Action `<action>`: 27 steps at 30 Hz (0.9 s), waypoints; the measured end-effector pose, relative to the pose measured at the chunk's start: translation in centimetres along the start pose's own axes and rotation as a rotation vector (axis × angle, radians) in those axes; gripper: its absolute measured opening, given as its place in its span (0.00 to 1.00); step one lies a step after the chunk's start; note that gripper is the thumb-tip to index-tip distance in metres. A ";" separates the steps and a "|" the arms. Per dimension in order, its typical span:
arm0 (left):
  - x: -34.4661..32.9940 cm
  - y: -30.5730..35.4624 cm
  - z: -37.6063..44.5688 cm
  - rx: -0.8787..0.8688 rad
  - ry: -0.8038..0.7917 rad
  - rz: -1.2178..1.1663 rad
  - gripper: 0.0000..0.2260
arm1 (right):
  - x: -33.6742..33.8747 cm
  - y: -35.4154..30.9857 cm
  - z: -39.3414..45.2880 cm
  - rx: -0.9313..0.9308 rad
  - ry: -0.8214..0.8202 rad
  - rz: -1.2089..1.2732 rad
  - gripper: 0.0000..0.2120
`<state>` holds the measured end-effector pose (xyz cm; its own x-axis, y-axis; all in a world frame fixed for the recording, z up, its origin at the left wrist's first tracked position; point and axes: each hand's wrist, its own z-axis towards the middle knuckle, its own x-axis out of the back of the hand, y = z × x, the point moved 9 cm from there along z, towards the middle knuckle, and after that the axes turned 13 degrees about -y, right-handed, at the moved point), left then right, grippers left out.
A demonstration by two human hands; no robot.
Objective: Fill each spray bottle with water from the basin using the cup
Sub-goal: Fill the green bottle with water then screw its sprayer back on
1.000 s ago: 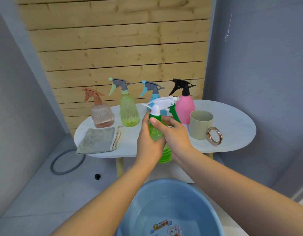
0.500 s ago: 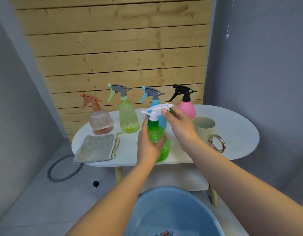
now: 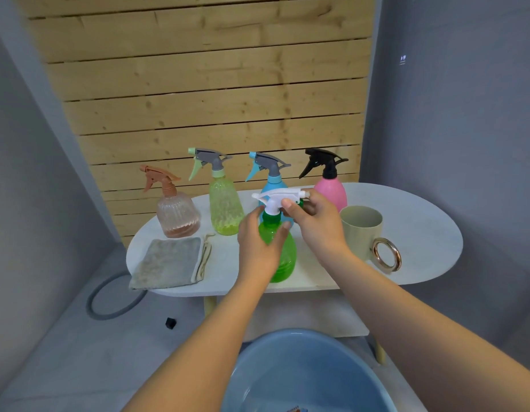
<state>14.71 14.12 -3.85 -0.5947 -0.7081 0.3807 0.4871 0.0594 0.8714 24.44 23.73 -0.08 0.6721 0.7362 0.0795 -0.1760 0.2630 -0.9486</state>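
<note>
A green spray bottle [image 3: 283,257] with a white trigger head [image 3: 275,197] stands at the front of the white oval table [image 3: 421,233]. My left hand [image 3: 257,248] wraps its body. My right hand [image 3: 317,221] pinches the white head with thumb and fingers. Behind it stand a blue bottle [image 3: 269,173], a pink bottle with a black head [image 3: 330,185], a yellow-green bottle [image 3: 223,203] and a clear peach bottle [image 3: 176,211]. A beige cup [image 3: 361,230] with a gold ring handle sits to the right. The blue basin [image 3: 287,373] is on the floor below my arms.
A folded grey cloth [image 3: 168,263] lies at the table's left front. A grey hose loop [image 3: 109,298] and a small black object [image 3: 170,322] lie on the floor to the left. Wooden slats and grey walls close in behind.
The green bottle has come down from above the table's edge and now stands on the table. My right hand has shifted from its neck to the white trigger head.
</note>
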 end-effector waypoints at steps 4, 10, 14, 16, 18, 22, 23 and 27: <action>1.5 1.5 0.3 0.013 0.063 0.032 0.09 | -0.8 -0.7 -0.1 0.038 -0.024 -0.109 0.05; 1.9 1.6 0.7 0.055 0.056 0.051 0.06 | -0.9 -0.5 0.3 -0.010 -0.055 -0.197 0.07; 1.9 1.3 0.5 0.067 0.043 -0.004 0.12 | -0.9 0.0 0.0 -0.044 -0.119 -0.124 0.09; 1.6 1.3 0.3 0.043 0.000 0.019 0.07 | -0.9 0.3 -0.4 -0.064 -0.142 -0.029 0.09; 1.3 1.5 0.3 0.006 -0.029 0.043 0.05 | -1.0 0.7 -0.6 -0.087 -0.147 0.029 0.10; 1.5 1.1 0.8 0.040 -0.026 0.073 0.17 | -0.9 1.1 -0.8 -0.126 -0.110 0.064 0.10; 1.7 1.0 0.9 0.041 -0.013 0.073 0.18 | -0.9 1.1 -0.7 -0.124 -0.095 0.063 0.10; 2.0 1.1 0.5 0.032 0.035 0.025 0.16 | -1.1 1.3 -0.7 -0.113 -0.068 0.028 0.09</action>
<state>13.72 13.09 -2.00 -0.5598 -0.7301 0.3918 0.4806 0.0990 0.8713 23.94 22.81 -1.58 0.6170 0.7839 0.0696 -0.1095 0.1731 -0.9788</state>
